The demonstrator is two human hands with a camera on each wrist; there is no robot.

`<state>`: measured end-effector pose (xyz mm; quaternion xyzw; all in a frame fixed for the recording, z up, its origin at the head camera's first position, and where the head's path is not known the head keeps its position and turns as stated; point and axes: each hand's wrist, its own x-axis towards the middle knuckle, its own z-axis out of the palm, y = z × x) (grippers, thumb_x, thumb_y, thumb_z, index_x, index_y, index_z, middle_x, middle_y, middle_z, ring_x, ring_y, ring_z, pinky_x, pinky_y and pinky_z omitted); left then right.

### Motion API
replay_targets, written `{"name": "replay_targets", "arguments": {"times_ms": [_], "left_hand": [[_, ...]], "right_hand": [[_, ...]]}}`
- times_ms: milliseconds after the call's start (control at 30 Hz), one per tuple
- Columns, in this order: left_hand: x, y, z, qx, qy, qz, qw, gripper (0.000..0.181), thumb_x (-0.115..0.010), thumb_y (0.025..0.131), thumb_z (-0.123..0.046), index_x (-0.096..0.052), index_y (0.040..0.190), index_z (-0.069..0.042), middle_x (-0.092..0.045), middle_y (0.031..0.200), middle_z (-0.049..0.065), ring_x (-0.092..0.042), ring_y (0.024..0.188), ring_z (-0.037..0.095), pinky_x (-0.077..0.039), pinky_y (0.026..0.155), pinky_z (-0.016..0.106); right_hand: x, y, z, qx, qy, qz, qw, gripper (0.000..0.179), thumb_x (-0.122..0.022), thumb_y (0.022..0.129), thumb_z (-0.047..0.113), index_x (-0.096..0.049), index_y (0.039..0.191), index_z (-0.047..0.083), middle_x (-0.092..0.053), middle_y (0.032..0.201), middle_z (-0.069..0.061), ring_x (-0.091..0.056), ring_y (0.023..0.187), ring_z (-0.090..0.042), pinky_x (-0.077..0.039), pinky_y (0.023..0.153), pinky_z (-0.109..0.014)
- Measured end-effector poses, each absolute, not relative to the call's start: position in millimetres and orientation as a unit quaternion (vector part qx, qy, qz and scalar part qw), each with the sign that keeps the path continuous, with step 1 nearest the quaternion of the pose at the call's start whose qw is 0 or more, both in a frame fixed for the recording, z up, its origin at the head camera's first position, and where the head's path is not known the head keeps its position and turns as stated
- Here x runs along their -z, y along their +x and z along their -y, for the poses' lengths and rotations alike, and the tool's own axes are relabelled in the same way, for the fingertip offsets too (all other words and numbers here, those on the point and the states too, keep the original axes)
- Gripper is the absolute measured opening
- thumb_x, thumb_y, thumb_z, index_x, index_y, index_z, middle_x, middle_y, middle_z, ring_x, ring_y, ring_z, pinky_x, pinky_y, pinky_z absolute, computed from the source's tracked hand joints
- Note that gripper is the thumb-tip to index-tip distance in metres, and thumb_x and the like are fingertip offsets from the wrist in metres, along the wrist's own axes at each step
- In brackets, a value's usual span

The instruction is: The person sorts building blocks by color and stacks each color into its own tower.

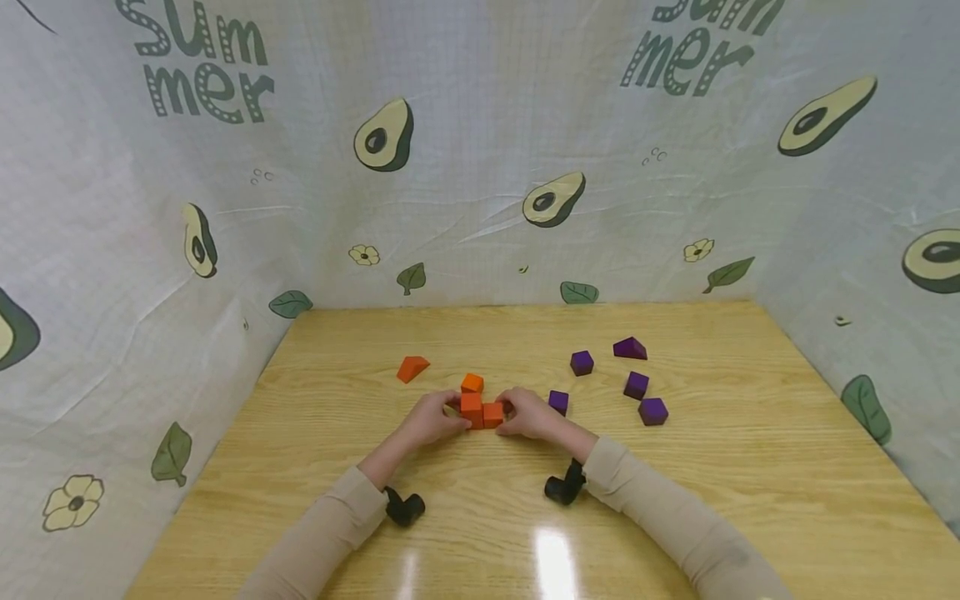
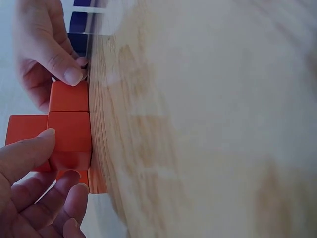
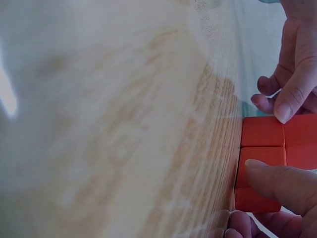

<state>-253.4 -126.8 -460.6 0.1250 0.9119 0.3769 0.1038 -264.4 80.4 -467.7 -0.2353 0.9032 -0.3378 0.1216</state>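
Note:
Two red cubes are stacked [image 1: 471, 406], one on the other, at the middle of the table. A third red cube [image 1: 492, 415] sits on the tabletop, touching the stack's right side. From the left, my left hand [image 1: 435, 418] pinches the stack between thumb and fingers, low down, as the left wrist view shows. My right hand [image 1: 528, 414] grips the single cube [image 3: 261, 166] from the right, thumb on its near face. Just behind the stack lies an orange cube [image 1: 472, 383], partly hidden by it.
An orange wedge-like block [image 1: 412, 368] lies behind to the left. Several purple cubes [image 1: 636, 385] and a purple wedge-like block [image 1: 630, 348] are scattered on the right; one purple cube [image 1: 558, 402] is close behind my right hand. A patterned cloth [image 1: 465, 250] walls the table's back and sides.

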Motion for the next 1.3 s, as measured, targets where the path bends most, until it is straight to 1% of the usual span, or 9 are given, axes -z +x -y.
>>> {"name": "replay_targets", "arguments": {"times_ms": [167,267,400,533,700,800,1000,1133,1300], "left_hand": [[460.0,-254.6,126.9,-0.368,0.135,-0.914,0.099,0.032,-0.072,0.079,-0.016,-0.064,0.108,-0.006,-0.063,0.096,0.004,-0.056,0.086,0.015,-0.046,0.075,0.032],[460.5,-255.5,127.2,-0.363,0.139,-0.916,0.101,0.032,-0.072,0.08,-0.017,-0.064,0.108,-0.005,-0.063,0.095,0.004,-0.055,0.084,0.015,-0.046,0.073,0.031],[459.9,-256.1,127.4,-0.362,0.139,-0.916,0.102,0.032,-0.071,0.08,-0.017,-0.064,0.108,-0.006,-0.063,0.095,0.004,-0.054,0.081,0.014,-0.045,0.072,0.03],[459.5,-256.3,127.6,-0.366,0.14,-0.914,0.103,0.032,-0.071,0.08,-0.017,-0.064,0.109,-0.006,-0.063,0.093,0.003,-0.054,0.082,0.014,-0.045,0.072,0.029],[460.4,-256.7,128.3,-0.368,0.148,-0.912,0.101,0.033,-0.072,0.079,-0.016,-0.063,0.109,-0.005,-0.064,0.093,0.003,-0.055,0.082,0.013,-0.046,0.071,0.03],[461.1,-256.6,128.7,-0.366,0.152,-0.913,0.099,0.033,-0.071,0.08,-0.016,-0.063,0.109,-0.005,-0.064,0.093,0.003,-0.056,0.082,0.013,-0.046,0.071,0.029],[462.7,-256.2,129.8,-0.378,0.151,-0.908,0.103,0.031,-0.071,0.079,-0.015,-0.064,0.108,-0.005,-0.063,0.091,0.003,-0.055,0.08,0.013,-0.046,0.07,0.028],[462.5,-256.3,130.0,-0.379,0.157,-0.906,0.102,0.033,-0.071,0.08,-0.016,-0.064,0.11,-0.005,-0.064,0.091,0.003,-0.055,0.081,0.013,-0.046,0.069,0.027],[462.3,-257.2,130.3,-0.374,0.156,-0.909,0.099,0.032,-0.071,0.08,-0.016,-0.064,0.11,-0.006,-0.064,0.09,0.003,-0.056,0.079,0.012,-0.046,0.068,0.027]], "right_hand": [[456.1,-267.6,-83.4,0.319,-0.236,-0.903,0.166,0.044,-0.065,0.077,0.0,-0.053,0.119,-0.004,-0.058,0.097,-0.008,-0.05,0.082,-0.016,-0.045,0.077,-0.033],[442.8,-271.0,-84.9,0.295,-0.235,-0.908,0.184,0.044,-0.059,0.08,-0.004,-0.05,0.123,-0.005,-0.059,0.104,-0.012,-0.054,0.091,-0.021,-0.045,0.083,-0.036],[426.5,-279.1,-83.1,0.277,-0.238,-0.918,0.155,0.036,-0.058,0.084,-0.003,-0.054,0.119,-0.006,-0.06,0.108,-0.017,-0.056,0.101,-0.029,-0.045,0.087,-0.039],[419.7,-290.3,-78.1,0.273,-0.249,-0.922,0.114,0.032,-0.058,0.085,-0.002,-0.057,0.116,-0.007,-0.062,0.106,-0.018,-0.057,0.1,-0.03,-0.047,0.084,-0.038],[423.0,-303.6,-69.6,0.277,-0.266,-0.919,0.091,0.034,-0.06,0.084,-0.002,-0.058,0.118,-0.004,-0.061,0.11,-0.018,-0.058,0.099,-0.028,-0.048,0.08,-0.035],[426.6,-308.2,-64.6,0.278,-0.283,-0.913,0.093,0.037,-0.058,0.084,-0.004,-0.056,0.121,-0.003,-0.058,0.118,-0.018,-0.057,0.104,-0.03,-0.047,0.085,-0.038],[434.2,-311.2,-55.9,0.272,-0.318,-0.901,0.113,0.042,-0.058,0.084,-0.004,-0.052,0.126,-0.002,-0.052,0.129,-0.016,-0.046,0.121,-0.03,-0.036,0.1,-0.042],[439.7,-312.5,-53.9,0.274,-0.333,-0.896,0.108,0.042,-0.058,0.083,-0.007,-0.053,0.125,-0.002,-0.052,0.128,-0.017,-0.046,0.121,-0.031,-0.035,0.101,-0.042],[444.9,-314.5,-54.0,0.278,-0.35,-0.886,0.121,0.043,-0.053,0.085,-0.009,-0.051,0.127,-0.001,-0.048,0.133,-0.017,-0.043,0.123,-0.031,-0.033,0.102,-0.043]]}}
